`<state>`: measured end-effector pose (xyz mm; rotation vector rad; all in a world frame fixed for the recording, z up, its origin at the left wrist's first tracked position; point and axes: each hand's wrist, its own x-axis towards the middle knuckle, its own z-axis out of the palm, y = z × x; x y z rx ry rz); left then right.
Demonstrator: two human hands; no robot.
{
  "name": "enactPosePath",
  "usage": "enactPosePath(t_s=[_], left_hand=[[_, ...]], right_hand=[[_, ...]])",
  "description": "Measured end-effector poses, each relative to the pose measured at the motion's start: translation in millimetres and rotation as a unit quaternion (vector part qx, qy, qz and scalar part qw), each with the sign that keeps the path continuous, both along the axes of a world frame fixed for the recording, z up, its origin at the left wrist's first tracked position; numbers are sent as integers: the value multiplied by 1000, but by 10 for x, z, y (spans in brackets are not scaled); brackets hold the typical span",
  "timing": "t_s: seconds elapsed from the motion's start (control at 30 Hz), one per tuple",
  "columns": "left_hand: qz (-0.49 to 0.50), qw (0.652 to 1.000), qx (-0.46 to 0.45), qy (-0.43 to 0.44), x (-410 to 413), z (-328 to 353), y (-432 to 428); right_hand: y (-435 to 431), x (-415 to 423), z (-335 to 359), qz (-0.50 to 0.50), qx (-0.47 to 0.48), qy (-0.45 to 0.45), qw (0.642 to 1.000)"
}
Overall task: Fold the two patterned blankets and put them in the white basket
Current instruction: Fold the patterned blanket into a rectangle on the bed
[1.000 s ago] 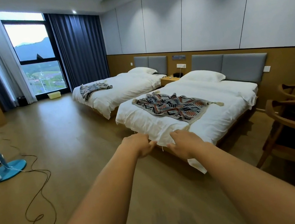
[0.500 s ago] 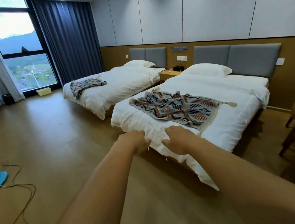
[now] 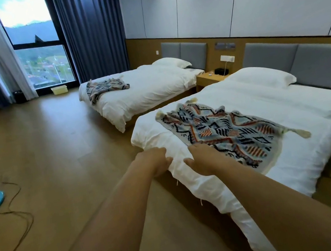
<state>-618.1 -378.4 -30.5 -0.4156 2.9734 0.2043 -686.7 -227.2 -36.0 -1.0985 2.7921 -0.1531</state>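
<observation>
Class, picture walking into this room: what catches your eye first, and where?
The left hand and right hand grip the white duvet at a corner of the near bed. A bright patterned blanket lies spread on that bed; a second blanket sits crumpled on the far bed near the window.

Daylight entered through the window (image 3: 37, 43) at upper left, its sky blown out. Shadows were soft; wide-angle distortion bent the edges, and detail looked slightly smeared.

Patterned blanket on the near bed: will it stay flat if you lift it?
Probably not. The patterned blanket lies wrinkled over the duvet, so it likely flops. It looks thin, so probably light. Its tassels would likely dangle.
</observation>
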Motion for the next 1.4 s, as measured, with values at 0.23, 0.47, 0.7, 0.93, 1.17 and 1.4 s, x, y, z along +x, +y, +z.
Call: enactPosePath(t_s=[0.23, 0.47, 0.7, 0.93, 1.17, 1.4], left_hand=[[-20, 999, -44, -23, -1167, -158, -1111], [-60, 996, -69, -11, -2422, -48, -2236], [-93, 995, -43, -10, -3575, -159, -3015], [-128, 989, -71, -7, -5021, -199, -3833], [-175, 982, -65, -25, -6487, -114, -4513], [-244, 968, -62, -22, -7769, -275, -5246]], right_hand=[[-1131, -1102, -227, -7, 13, -1, 1000], [-2244, -2203, -234, -46, 8, -15, 999], [-3097, -3334, -385, -74, 17, -26, 997], [-4006, -4845, -520, -89, -36, -33, 995], [-4701, -6254, -614, -134, 9, -48, 990], [-5387, -7345, -793, -201, 47, -45, 977]])
